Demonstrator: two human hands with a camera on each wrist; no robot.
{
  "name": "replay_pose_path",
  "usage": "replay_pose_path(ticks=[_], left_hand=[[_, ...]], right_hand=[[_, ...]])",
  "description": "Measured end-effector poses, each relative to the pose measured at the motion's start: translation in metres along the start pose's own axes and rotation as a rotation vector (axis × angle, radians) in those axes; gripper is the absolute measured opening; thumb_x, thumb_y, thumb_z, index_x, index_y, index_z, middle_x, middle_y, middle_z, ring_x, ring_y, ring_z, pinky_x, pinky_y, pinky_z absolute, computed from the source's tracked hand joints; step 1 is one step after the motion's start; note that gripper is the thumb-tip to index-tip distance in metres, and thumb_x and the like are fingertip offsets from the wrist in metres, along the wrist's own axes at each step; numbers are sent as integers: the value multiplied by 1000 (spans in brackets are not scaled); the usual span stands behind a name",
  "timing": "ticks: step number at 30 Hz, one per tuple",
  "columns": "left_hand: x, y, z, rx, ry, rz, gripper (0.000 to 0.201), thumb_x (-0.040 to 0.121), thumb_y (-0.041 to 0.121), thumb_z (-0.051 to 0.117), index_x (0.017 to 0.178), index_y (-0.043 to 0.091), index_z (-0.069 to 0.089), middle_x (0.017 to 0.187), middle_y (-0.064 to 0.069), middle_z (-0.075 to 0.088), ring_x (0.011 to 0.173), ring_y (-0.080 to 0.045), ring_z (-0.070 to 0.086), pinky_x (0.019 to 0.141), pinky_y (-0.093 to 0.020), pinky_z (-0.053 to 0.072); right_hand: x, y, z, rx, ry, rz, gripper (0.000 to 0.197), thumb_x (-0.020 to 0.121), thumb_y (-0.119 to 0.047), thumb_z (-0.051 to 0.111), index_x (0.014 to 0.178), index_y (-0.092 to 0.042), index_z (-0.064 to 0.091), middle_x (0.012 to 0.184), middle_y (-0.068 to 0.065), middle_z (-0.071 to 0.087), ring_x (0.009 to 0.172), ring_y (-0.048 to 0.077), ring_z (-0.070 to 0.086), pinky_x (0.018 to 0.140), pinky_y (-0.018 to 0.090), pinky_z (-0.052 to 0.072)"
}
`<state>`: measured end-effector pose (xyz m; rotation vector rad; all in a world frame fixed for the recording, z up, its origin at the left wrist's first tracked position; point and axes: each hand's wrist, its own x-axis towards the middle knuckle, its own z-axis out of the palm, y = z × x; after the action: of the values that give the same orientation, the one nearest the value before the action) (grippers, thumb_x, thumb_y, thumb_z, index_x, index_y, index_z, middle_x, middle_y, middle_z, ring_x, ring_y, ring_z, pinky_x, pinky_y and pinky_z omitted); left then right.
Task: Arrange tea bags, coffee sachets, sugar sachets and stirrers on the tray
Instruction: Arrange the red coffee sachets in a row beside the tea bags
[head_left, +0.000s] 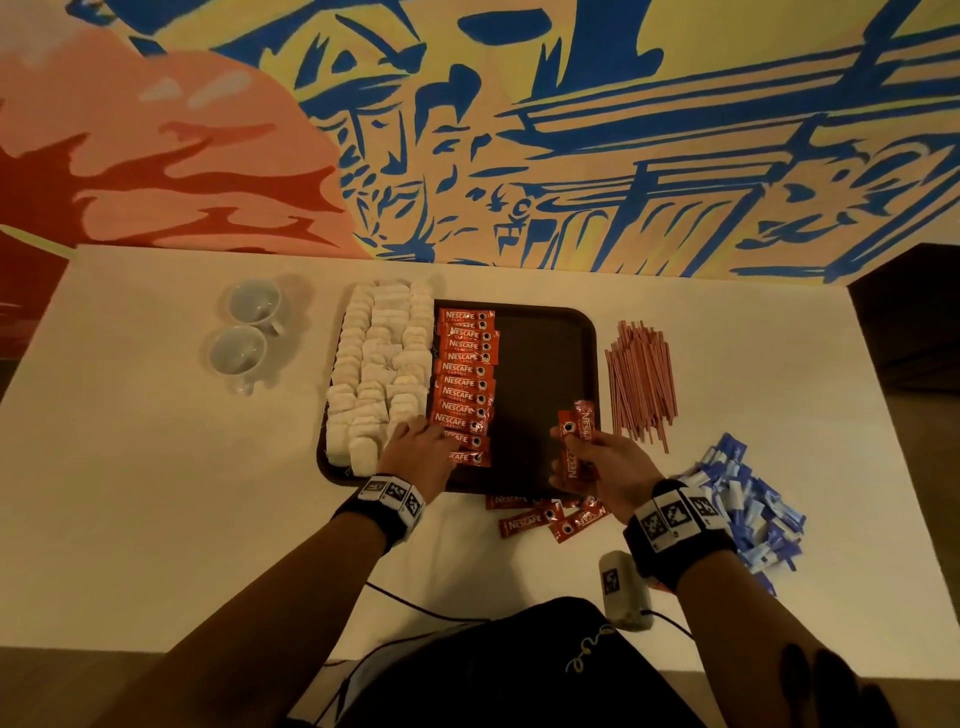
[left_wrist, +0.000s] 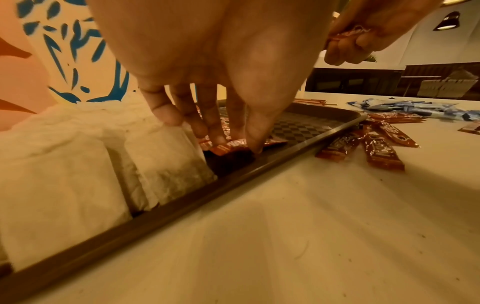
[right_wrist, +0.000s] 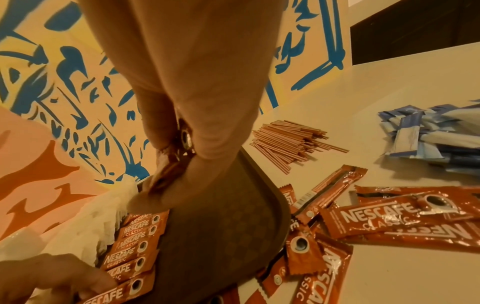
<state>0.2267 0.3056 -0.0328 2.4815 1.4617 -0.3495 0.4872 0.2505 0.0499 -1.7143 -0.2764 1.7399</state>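
A dark tray (head_left: 545, 353) lies in the middle of the table. White tea bags (head_left: 379, 364) fill its left part. A column of red coffee sachets (head_left: 465, 374) runs beside them. My left hand (head_left: 441, 441) rests on the nearest sachets of that column, and its straight fingers (left_wrist: 215, 137) press one sachet (left_wrist: 228, 147) flat beside a tea bag (left_wrist: 168, 156). Over the tray's near right corner, my right hand (head_left: 582, 452) grips a bundle of coffee sachets (head_left: 576, 436); the bundle (right_wrist: 168, 166) shows between thumb and fingers. Stirrers (head_left: 641, 382) and blue sugar sachets (head_left: 743, 499) lie right of the tray.
Loose coffee sachets (head_left: 545, 517) lie on the table just before the tray's front edge. Two white cups (head_left: 249, 332) stand at the left. A small grey device (head_left: 621, 587) with a cable sits near the table's front edge. A painted wall stands behind the table.
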Motion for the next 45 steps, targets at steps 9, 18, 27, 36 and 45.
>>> replay_pose_path(ticks=[9,18,27,36,45], left_hand=[[4,5,-12,-124,17,-26,37,96,34,58,132,26,60,137,3,54,128,-23,45,106,-40,40],[-14,48,-76,-1175,-31,-87,37,98,43,61,131,26,61,111,9,68,89,-5,68,71,-19,53],[-38,77,-86,-1402,1,-197,30,93,32,71,119,20,65,110,1,70,89,-7,72,75,-27,60],[-62,69,-63,-1251,75,-345,24,89,20,76,109,26,63,112,1,68,107,-17,66,95,-45,57],[-43,7,-50,-764,60,-477,23,91,24,73,113,22,69,102,3,68,96,-20,67,94,-39,54]], right_hand=[[-8,-6,9,10,-73,27,22,100,-2,54,116,-3,68,117,22,62,105,36,66,82,45,61],[-22,-5,14,-105,-172,-14,21,96,-2,61,115,-4,71,106,20,72,98,36,72,89,46,61],[-36,12,10,-155,-184,-84,24,89,-9,73,113,-9,73,106,14,77,99,34,74,92,50,59],[-42,28,-2,62,-180,-11,24,99,-21,64,111,-4,74,115,18,68,102,37,71,91,53,59],[-32,32,-5,-86,-75,-21,21,103,-17,58,120,-14,69,122,16,61,96,33,72,82,47,62]])
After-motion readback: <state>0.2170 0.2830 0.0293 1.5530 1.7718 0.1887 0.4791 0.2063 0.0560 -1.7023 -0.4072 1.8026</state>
